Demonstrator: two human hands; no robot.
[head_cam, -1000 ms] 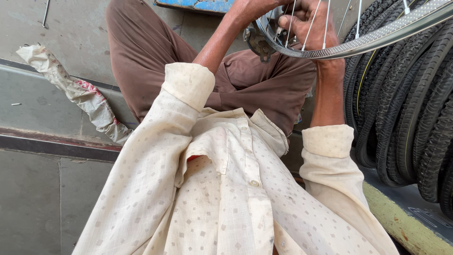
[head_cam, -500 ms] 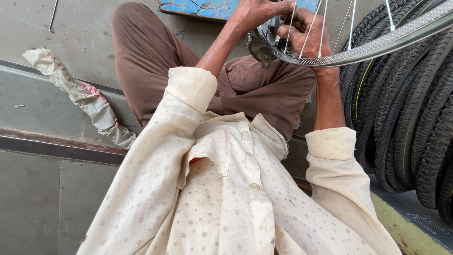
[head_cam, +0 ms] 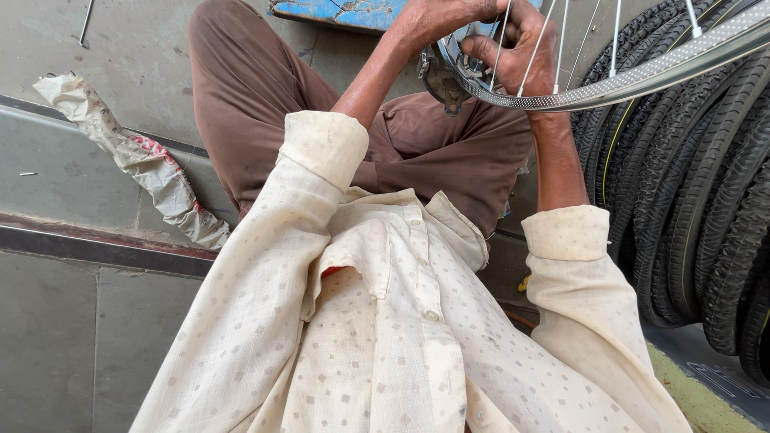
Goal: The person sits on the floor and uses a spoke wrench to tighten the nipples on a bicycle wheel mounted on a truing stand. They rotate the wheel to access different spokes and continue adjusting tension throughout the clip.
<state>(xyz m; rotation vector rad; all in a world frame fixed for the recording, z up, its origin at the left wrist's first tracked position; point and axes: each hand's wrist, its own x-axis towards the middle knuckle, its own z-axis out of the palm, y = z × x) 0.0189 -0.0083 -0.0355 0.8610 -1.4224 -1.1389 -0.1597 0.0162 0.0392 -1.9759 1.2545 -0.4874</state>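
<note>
A bicycle wheel with a shiny metal rim (head_cam: 642, 76) and thin spokes (head_cam: 561, 32) is held over my lap at the top right. My left hand (head_cam: 437, 18) grips the hub area with its toothed sprocket (head_cam: 449, 76), which is partly hidden. Reaching through the spokes, my right hand (head_cam: 521, 52) closes its fingers around the hub and spokes. Both forearms come out of rolled cream shirt sleeves.
Several black bicycle tyres (head_cam: 706, 200) lean in a stack at the right. A crumpled paper wrapper (head_cam: 136, 156) lies on the grey stone step at the left. A blue board (head_cam: 345, 12) sits at the top, and a thin metal rod (head_cam: 84, 22) lies at the top left.
The view has shifted downward, so the wheel and both hands sit lower in the picture. Both hands stay on the hub; my right fingers have shifted a little among the spokes.
</note>
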